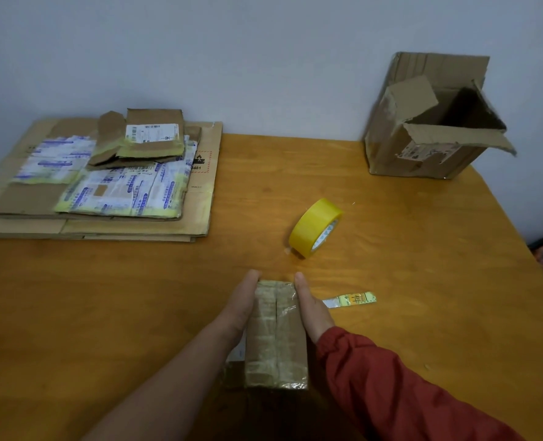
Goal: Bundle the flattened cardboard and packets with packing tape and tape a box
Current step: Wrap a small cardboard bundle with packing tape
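Head view: my left hand [240, 308] and right hand [313, 310] lie flat against the two long sides of a small box [276, 332], fingers straight, pressing it between them, not curled round it. It sits on the table [423, 281] at the near edge, centre. Its long axis runs away from me, roughly toward the yellow tape roll [314, 229]. A taped seam runs lengthwise down its top, with clear tape across both ends.

The roll stands on edge, just beyond the small box, not touching it. Right of my right hand is a thin strip [349, 299] with a yellow wrapper printed "件".

Far left is a flattened cardboard stack [136, 218], with "481" and a flame symbol readable on one sheet. White-and-blue printed packets [120, 189] lie on top, text too small to read. Above them is a flattened carton [152, 132] with a barcode label, unreadable.

Far right is an open box [435, 122], flaps up and torn; nothing shows in the visible part of its interior, and its side label is illegible.
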